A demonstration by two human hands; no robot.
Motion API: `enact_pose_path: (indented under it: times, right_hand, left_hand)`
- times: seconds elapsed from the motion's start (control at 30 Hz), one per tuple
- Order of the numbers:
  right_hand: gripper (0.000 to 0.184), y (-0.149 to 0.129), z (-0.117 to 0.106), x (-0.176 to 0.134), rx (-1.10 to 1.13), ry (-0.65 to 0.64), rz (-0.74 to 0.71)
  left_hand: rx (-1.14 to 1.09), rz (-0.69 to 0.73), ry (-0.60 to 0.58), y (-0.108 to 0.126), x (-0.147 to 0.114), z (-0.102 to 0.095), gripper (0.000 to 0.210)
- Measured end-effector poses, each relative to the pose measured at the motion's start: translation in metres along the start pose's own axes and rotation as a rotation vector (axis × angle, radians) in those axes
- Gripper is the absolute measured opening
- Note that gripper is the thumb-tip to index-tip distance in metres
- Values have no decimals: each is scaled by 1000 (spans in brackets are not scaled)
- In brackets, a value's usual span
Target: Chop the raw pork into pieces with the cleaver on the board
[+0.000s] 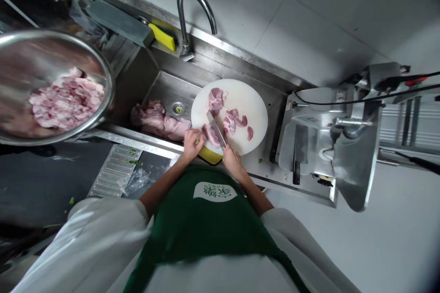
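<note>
The right hand (233, 161) has its fingers closed around the handle of a knife (216, 129), whose blade points away to the far left over the round board (254, 100). The left hand (194, 145) is at the near left edge of the board, its fingers curled inward; a small yellow-green spot shows at them, and I cannot tell whether they grip anything.

A piece of meat (210, 136) lies on the near left part of the board, just to the right of the left hand's fingers and right beside the blade. Beyond the knife's tip sits a larger chunk (216, 100), with smaller cut slices (240, 120) to the right of the blade.

The board rests over the sink (168, 80), with a yellow object (211, 155) partly under its near edge. Big lumps of meat (160, 121) lie in the sink to the left, close to the left hand, near the drain (178, 108). Farther left, a metal bowl (108, 78) holds a heap of cut meat (67, 100). At the far side are a tap (184, 23), a yellow strip (161, 36) and a long grey block (118, 22). On the right, a slicing machine (355, 151) stands on the tabletop (266, 171), with a second knife (300, 151) lying at its left side.
</note>
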State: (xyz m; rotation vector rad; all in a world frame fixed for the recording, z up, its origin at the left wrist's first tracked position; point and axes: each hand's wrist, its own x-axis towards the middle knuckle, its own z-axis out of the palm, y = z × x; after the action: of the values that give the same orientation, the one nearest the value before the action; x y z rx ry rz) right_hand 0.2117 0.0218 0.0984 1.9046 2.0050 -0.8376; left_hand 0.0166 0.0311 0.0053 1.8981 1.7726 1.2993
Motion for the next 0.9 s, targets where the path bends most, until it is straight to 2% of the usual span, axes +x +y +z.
enact_pose_path:
  times: [0.1,0.17,0.3,0.4,0.47,0.53,0.6,0.63,0.7,0.77,0.83,0.9]
  right_hand:
    - [34,11,-2,0,24,1,-5]
    - [30,28,-6,-2,100,11,-13]
    - [25,69,-19,-1,302,16,-26]
    - [23,80,-31,-7,293,97,42]
    - [24,72,-38,-18,229,204,90]
    - [30,56,-41,-32,187,333,84]
    - [37,37,-36,-41,174,434,61]
    - [39,27,-32,-41,169,444,60]
    - [38,10,-19,-33,140,343,73]
    - [33,-3,-5,-18,98,156,74]
    - [32,-9,4,-3,71,24,59]
    - [33,-6,7,3,76,1,39]
  left_hand:
    - [8,131,-200,7,8,31,11]
    - [37,152,-232,5,8,43,13]
    - [18,141,-234,-2,2,42,13]
    - [-22,115,-241,0,-2,34,12]
    - [-46,98,-185,2,-6,24,11]
    - [-52,59,-64,0,-12,11,12]
    - [-36,-11,72,-6,-18,-6,11]
    - [-22,-52,124,-9,-20,-14,10]
    - [8,-121,172,-15,-21,-25,9]
    - [27,-137,134,-16,-18,-24,10]
    - [25,-82,14,-11,-13,-10,11]
    - [25,1,-140,-3,-8,11,11]
